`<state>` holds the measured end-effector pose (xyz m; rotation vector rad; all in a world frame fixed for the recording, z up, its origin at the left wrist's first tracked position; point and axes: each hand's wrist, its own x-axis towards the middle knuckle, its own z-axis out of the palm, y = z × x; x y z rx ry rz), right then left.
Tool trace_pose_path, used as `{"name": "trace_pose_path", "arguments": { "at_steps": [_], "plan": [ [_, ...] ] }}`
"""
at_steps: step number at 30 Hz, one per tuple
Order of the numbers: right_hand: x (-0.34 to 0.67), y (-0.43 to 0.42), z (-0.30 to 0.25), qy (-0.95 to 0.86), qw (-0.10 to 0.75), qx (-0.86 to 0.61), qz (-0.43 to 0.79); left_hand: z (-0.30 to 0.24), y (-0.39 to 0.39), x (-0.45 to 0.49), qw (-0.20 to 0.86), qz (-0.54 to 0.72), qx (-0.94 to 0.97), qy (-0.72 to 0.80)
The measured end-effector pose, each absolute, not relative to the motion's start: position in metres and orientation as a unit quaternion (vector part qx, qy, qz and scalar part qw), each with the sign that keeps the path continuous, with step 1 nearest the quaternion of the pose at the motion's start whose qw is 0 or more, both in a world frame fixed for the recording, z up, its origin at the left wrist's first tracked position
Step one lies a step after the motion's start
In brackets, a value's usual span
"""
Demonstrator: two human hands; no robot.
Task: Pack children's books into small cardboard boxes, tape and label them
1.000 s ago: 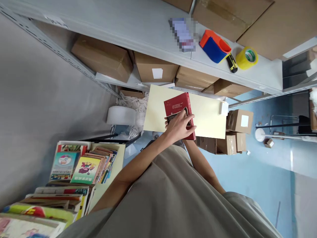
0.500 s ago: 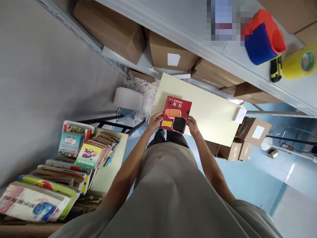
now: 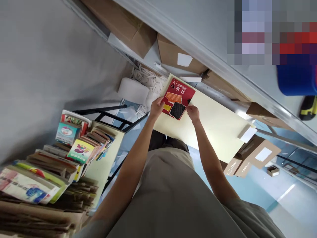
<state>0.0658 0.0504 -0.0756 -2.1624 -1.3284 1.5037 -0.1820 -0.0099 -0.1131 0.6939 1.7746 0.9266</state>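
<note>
A red book (image 3: 178, 92) with white lettering and orange, yellow and black torn-paper patches on its cover is held face up above the pale yellow table (image 3: 213, 122). My left hand (image 3: 157, 108) grips its left edge, thumb on the cover. At the lower right edge, the fingers of my right hand (image 3: 192, 113) are closed on the book's side. Whether the book touches the tabletop, I cannot tell.
Stacked books (image 3: 81, 150) fill a second table on the left. Cardboard boxes (image 3: 180, 54) line the shelf ahead, and more boxes (image 3: 262, 155) stand at right. A white stool (image 3: 133, 91) is beside shredded paper (image 3: 146, 76). A utility knife (image 3: 308, 107) lies on the upper shelf.
Both hands have carried the book forward, away from my body and further over the table. It is now turned slightly clockwise. My view has shifted too.
</note>
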Motion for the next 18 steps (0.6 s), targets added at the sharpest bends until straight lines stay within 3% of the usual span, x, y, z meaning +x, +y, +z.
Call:
{"name": "trace_pose_path", "arguments": {
  "at_steps": [5,11,14,18],
  "plan": [
    [0.059,0.055,-0.057,-0.577,0.059,-0.719,0.383,-0.112,-0.055,-0.201,0.439,0.423,0.163,0.776],
    [-0.021,0.067,-0.056,-0.704,0.068,-0.568,0.422,-0.15,-0.085,-0.243,0.44,0.406,-0.048,0.8],
    [-0.08,0.084,-0.084,-0.746,0.026,-0.493,0.447,-0.189,-0.087,-0.26,0.476,0.391,-0.138,0.775],
    [-0.159,0.115,-0.163,-0.795,-0.078,-0.404,0.445,-0.25,-0.091,-0.279,0.524,0.372,-0.251,0.724]
  ]
}}
